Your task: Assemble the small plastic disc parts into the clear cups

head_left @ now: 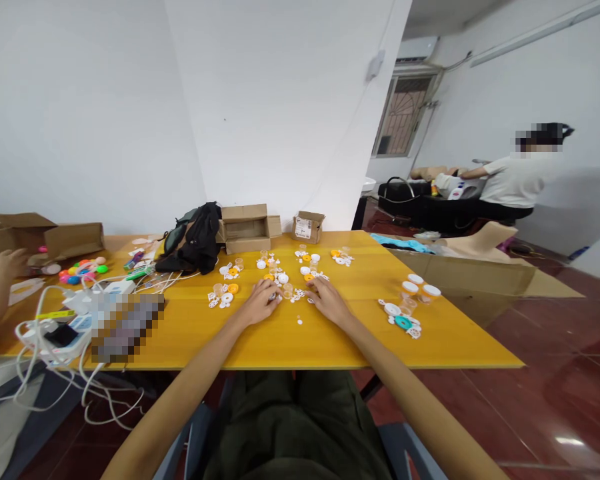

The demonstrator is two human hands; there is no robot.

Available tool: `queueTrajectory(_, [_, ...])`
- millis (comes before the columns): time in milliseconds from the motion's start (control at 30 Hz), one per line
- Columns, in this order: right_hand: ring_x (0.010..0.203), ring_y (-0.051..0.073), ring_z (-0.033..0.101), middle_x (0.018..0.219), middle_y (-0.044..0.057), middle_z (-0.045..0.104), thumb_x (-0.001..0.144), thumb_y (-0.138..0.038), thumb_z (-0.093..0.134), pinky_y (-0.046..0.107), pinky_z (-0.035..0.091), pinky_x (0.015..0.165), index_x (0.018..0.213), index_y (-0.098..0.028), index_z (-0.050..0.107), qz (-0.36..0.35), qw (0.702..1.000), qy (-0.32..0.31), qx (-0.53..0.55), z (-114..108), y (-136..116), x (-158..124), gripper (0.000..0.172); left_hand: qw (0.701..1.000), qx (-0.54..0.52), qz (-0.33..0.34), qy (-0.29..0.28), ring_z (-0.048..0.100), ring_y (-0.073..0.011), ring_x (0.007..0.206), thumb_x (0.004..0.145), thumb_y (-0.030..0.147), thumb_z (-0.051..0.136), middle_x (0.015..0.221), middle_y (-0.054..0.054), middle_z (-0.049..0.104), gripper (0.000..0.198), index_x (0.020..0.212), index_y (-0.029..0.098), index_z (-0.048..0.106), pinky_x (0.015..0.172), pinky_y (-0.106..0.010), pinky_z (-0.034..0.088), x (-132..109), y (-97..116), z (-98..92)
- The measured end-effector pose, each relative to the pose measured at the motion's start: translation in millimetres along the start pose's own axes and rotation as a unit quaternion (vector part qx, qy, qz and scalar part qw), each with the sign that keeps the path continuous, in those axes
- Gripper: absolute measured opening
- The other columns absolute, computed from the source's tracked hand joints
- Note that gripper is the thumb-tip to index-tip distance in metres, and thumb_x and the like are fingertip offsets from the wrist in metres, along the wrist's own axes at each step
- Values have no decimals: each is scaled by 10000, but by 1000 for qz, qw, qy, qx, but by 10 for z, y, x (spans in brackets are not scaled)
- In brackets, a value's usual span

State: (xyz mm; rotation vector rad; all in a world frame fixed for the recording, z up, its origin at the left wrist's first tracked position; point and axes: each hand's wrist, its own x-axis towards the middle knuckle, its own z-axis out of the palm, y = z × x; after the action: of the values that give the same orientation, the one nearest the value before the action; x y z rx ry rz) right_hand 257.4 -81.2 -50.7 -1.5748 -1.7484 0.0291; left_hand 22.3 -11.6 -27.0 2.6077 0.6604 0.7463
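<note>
My left hand (261,302) rests low over the yellow table with curved fingers apart from the thumb, beside small white plastic pieces. Across from it, my right hand (329,301) lies with fingers reaching forward, next to flat white cut-out parts (310,301). I see nothing clearly held in either hand, though the left fingertips are partly hidden. Between them stands a small clear plastic cup (287,291), with white bits (296,294) close by. Just beyond the hands sit a white round lid (283,278) and an orange ring (305,270). A small white disc (300,322) lies nearer me.
At the right are several white-lidded orange jars (431,294) and a teal ring (403,323). Cardboard boxes (245,229) and a black bag (196,237) line the back. White cables and a power strip (87,327) crowd the left, near another person's hand (3,270).
</note>
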Motion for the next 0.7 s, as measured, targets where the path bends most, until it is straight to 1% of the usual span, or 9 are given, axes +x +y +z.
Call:
queueTrajectory(133, [869,228,658,937,63,688,908,-188,571,340,537,783,873,-243,626,-18,999,17,-35,27,-55,68,85,1000,-5,8,6,550,-236,1019,940,194,528,985,-45,609,139,955,246,656,997,-413,437,3,-7,3])
queueTrajectory(233, [867,231,649,929,65,675,945,-184,506,344,537,780,883,-246,624,-46,998,33,-37,-19,-122,8,147,1000,-7,5,8,553,-237,1018,930,187,544,982,-44,612,130,947,247,658,992,-410,439,4,-3,6])
queueTrajectory(300, [891,234,644,932,66,665,961,-183,483,356,537,808,905,-247,634,-80,995,35,-37,-68,-178,-74,173,1000,-8,3,8,553,-239,1022,931,190,545,982,-45,614,128,943,248,658,994,-413,437,3,3,8])
queueTrajectory(433, [942,231,634,1010,78,657,976,-174,465,378,533,860,945,-249,672,-155,986,11,-54,-134,-307,-212,222,1000,-7,3,12,551,-243,1029,934,196,545,984,-44,618,123,935,247,657,1004,-423,430,0,14,8])
queueTrajectory(533, [1014,246,617,1085,96,654,974,-166,472,398,527,888,1004,-249,705,-192,977,-8,-88,-139,-396,-230,249,1000,-11,4,21,554,-239,1019,935,200,549,984,-42,618,118,938,247,658,1007,-418,430,1,15,7])
queueTrajectory(633, [1047,258,601,1127,104,647,967,-154,479,414,520,908,1062,-254,721,-201,972,-21,-119,-127,-449,-210,279,1000,-11,-4,21,554,-238,1012,934,206,551,982,-43,619,116,940,245,660,1014,-426,427,2,21,1])
queueTrajectory(700, [1051,261,595,1132,101,645,959,-140,483,417,515,916,1061,-265,728,-195,972,-22,-130,-116,-459,-202,294,1000,-12,-9,18,554,-240,1013,930,204,551,981,-45,621,119,936,244,663,1020,-434,429,4,31,-5])
